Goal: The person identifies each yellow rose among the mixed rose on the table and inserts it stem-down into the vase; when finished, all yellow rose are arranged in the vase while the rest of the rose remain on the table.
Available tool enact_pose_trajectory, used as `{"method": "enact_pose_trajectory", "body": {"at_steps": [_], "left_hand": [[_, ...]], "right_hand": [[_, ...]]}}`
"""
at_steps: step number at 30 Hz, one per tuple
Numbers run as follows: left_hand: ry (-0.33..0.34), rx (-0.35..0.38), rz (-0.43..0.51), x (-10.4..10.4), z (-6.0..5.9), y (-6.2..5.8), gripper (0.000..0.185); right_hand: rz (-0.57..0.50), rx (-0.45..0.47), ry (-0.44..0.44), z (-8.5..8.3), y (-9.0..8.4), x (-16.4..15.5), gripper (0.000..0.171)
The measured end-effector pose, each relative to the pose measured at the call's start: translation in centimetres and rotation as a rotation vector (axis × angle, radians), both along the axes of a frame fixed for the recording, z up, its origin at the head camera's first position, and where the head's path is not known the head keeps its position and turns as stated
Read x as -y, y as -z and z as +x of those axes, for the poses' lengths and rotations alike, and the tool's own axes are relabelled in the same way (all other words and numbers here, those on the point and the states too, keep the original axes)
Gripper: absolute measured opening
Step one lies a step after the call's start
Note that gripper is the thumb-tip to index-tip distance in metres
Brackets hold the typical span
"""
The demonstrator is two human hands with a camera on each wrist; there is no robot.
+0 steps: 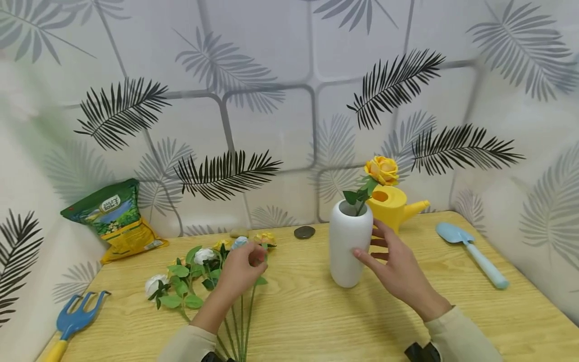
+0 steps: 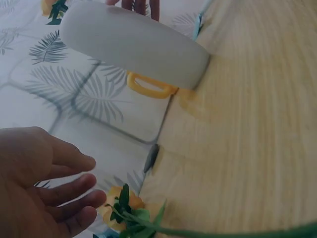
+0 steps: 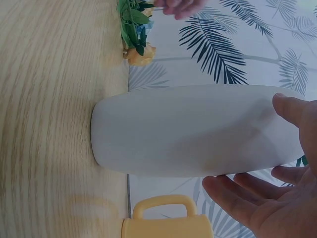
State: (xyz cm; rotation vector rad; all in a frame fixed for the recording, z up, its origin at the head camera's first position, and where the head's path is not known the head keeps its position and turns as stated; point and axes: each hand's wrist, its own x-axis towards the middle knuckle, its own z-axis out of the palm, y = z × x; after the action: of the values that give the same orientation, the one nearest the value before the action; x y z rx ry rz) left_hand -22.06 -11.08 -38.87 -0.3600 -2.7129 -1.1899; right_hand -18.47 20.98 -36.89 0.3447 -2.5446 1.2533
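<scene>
A white vase (image 1: 349, 249) stands upright on the table with one yellow rose (image 1: 382, 170) leaning out of its mouth. My right hand (image 1: 399, 269) holds the vase from the right, thumb across its front and fingers round the far side. My left hand (image 1: 239, 269) is over a bunch of artificial flowers (image 1: 180, 286), with white, yellow and blue blooms and long green stems (image 1: 237, 324). In the left wrist view the fingers of that left hand (image 2: 54, 183) are relaxed and hold nothing, close to a yellow flower (image 2: 116, 206).
A yellow watering can (image 1: 391, 208) stands just behind the vase. To the right lies a light blue trowel (image 1: 470, 254). Left are a blue hand rake (image 1: 77, 317) with a yellow handle and a green and yellow bag (image 1: 117, 218) against the wall. A dark stone (image 1: 304, 232) lies at the back edge.
</scene>
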Motion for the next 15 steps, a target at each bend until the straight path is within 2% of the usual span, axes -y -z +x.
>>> {"method": "enact_pose_trajectory", "body": {"at_steps": [6, 15], "left_hand": [[-0.002, 0.030, -0.069, 0.8, 0.8, 1.3, 0.022], [-0.016, 0.011, -0.066, 1.3, 1.7, 2.5, 0.026]], "right_hand": [[-0.002, -0.006, 0.001, 0.0, 0.0, -0.1, 0.078], [-0.001, 0.007, 0.000, 0.0, -0.1, 0.0, 0.078]]}}
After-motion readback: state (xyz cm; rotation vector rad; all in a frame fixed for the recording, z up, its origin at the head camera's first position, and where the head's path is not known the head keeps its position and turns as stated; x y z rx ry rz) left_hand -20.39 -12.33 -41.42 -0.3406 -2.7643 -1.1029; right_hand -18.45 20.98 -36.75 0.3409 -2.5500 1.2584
